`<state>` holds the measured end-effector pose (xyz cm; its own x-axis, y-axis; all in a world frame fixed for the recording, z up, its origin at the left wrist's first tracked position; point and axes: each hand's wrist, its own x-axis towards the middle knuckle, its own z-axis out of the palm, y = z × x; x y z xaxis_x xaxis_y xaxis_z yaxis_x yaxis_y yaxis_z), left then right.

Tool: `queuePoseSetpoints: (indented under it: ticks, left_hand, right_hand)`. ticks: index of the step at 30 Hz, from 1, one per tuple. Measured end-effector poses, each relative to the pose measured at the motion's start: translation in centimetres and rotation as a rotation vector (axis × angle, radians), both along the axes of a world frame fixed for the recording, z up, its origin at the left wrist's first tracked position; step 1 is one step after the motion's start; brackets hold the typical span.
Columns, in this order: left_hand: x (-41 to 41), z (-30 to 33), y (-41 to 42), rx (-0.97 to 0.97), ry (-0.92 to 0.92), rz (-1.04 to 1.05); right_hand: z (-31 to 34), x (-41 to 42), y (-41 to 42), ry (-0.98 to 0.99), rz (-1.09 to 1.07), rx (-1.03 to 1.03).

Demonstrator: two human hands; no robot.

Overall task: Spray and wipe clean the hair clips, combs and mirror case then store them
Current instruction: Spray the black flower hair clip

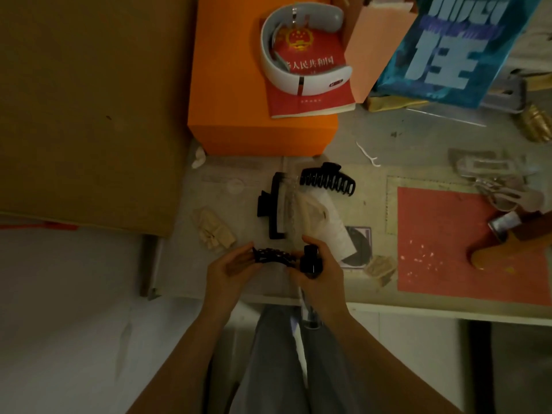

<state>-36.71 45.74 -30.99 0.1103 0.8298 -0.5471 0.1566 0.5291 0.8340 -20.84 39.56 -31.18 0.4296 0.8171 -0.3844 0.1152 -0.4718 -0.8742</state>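
Note:
My left hand [231,268] holds a small black claw hair clip [273,256] by its left end, near the table's front edge. My right hand [321,271] grips a small black spray bottle [311,262], its top close to the clip's right end. On the table behind lie a large black rectangular clip [270,206] and a black toothed claw clip [328,179]. A white cloth or tissue [327,225] lies between them, partly over a dark round item [360,248]. Two beige clips [213,230] [380,268] rest left and right of my hands.
An orange box [257,127] with a red book [310,94] and a white neck device [286,67] stands behind. A brown board [86,109] fills the left. A red mat [466,249], a blue bag [451,46], translucent clips [490,180] and a wooden-handled thing [493,249] lie right.

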Motion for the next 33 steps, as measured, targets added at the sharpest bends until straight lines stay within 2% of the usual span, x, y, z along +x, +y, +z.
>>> queuePoseSetpoints:
  ticks: [20, 28, 33]
  left_hand:
    - [-0.8, -0.8, -0.9, 0.005, 0.033, -0.124]
    - [-0.6, -0.6, -1.0, 0.12, 0.109, -0.117]
    - [-0.5, -0.2, -0.5, 0.075, 0.09, -0.12]
  right_hand:
    - [0.0, 1.0, -1.2, -0.002, 0.141, -0.019]
    - [0.4, 1.2, -1.9, -0.005, 0.122, -0.023]
    - [0.9, 1.4, -1.7, -0.012, 0.108, -0.018]
